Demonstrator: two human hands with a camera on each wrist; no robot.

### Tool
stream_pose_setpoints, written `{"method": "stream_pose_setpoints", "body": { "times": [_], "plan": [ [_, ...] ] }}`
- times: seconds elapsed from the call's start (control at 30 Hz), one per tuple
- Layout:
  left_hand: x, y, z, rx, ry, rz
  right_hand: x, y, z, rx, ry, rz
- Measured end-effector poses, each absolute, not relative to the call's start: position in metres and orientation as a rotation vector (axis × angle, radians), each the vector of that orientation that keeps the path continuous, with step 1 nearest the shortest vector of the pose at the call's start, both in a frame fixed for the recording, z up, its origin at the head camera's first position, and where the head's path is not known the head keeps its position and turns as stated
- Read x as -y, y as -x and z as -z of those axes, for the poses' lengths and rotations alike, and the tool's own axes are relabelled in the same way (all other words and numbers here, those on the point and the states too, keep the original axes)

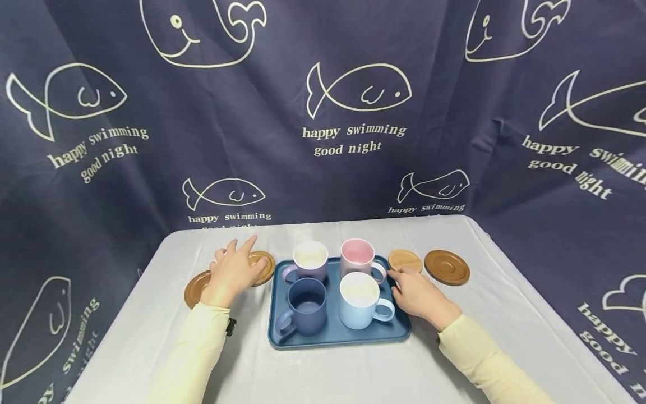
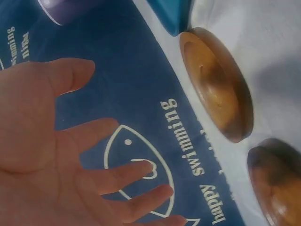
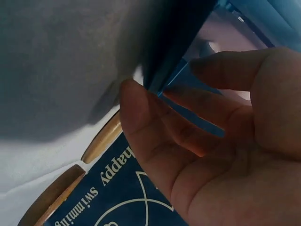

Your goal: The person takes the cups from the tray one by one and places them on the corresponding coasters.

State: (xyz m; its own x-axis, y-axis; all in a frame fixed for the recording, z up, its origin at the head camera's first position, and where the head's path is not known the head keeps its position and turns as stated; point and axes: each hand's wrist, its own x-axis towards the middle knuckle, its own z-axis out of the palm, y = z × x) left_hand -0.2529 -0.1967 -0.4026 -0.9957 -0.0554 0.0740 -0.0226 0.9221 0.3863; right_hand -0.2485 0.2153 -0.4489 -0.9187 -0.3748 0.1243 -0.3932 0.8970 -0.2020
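My left hand (image 1: 233,275) hovers over two round wooden coasters, one tan (image 1: 267,258) and one darker brown (image 1: 194,290), partly covering both. Its fingers are spread, and the palm in the left wrist view holds nothing. At the right edge of a blue tray (image 1: 348,338) is my right hand (image 1: 419,294), fingers loosely bent and fingertips near the pink mug (image 1: 356,255)'s handle. The right wrist view shows a gap between thumb and fingers; whether they touch the rim I cannot tell. The tray also bears a lilac mug (image 1: 313,270), a navy mug (image 1: 312,317) and a light blue mug (image 1: 355,311).
To the tray's right lie a pale wooden coaster (image 1: 405,258) and a brown coaster (image 1: 447,267). A white cloth covers the table (image 1: 282,373). Behind it hangs a dark blue curtain (image 1: 282,129) printed with fish and lettering.
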Motion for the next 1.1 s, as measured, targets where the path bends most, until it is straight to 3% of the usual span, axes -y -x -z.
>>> {"method": "stream_pose_setpoints", "body": {
  "times": [1.1],
  "plan": [
    [0.198,0.287,0.450,3.099,-0.078,0.753,-0.213,0.251,0.460,2.968,-0.551,-0.428]
  ]
}}
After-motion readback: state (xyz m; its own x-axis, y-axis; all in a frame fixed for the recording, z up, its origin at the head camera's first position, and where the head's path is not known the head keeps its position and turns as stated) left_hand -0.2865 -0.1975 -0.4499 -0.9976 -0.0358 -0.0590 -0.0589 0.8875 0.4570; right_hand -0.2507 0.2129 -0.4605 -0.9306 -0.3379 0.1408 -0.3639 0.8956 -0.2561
